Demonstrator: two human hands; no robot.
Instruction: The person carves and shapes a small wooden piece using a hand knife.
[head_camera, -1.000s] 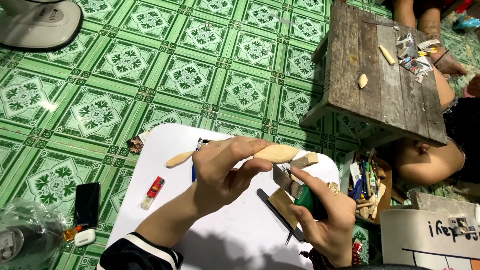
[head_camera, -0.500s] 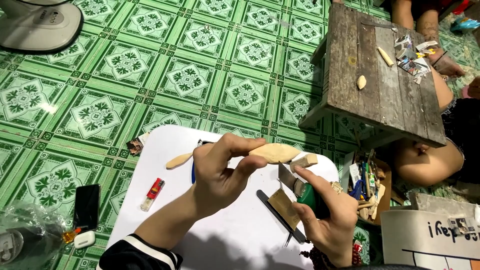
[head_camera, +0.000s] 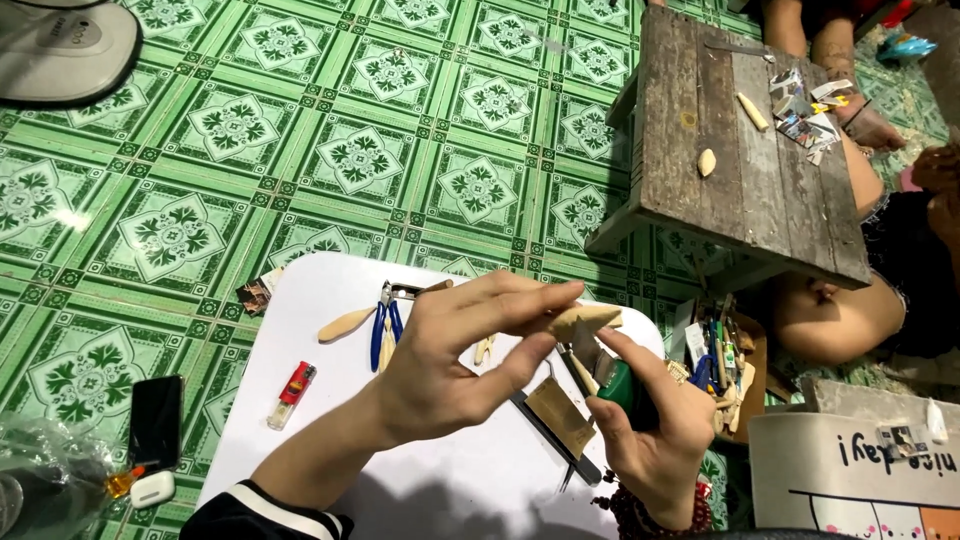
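Over white table (head_camera: 330, 400), left hand (head_camera: 450, 370) pinches wood piece (head_camera: 585, 318).

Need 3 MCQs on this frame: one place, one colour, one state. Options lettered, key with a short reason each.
1. Where does the lighter lie?
A. on the white table, left of the left hand
B. on the wooden bench
C. on the floor tiles

2. What colour are the handles of the pliers?
A. red
B. blue
C. yellow

3. How is the wooden piece held?
A. lying loose on the table
B. pinched in the left hand's fingers
C. clamped in the pliers

Key: 1 A, it rests on the white top. 2 B, both handles are blue. 3 B, fingers grip it above the table while the right hand holds a green-handled tool.
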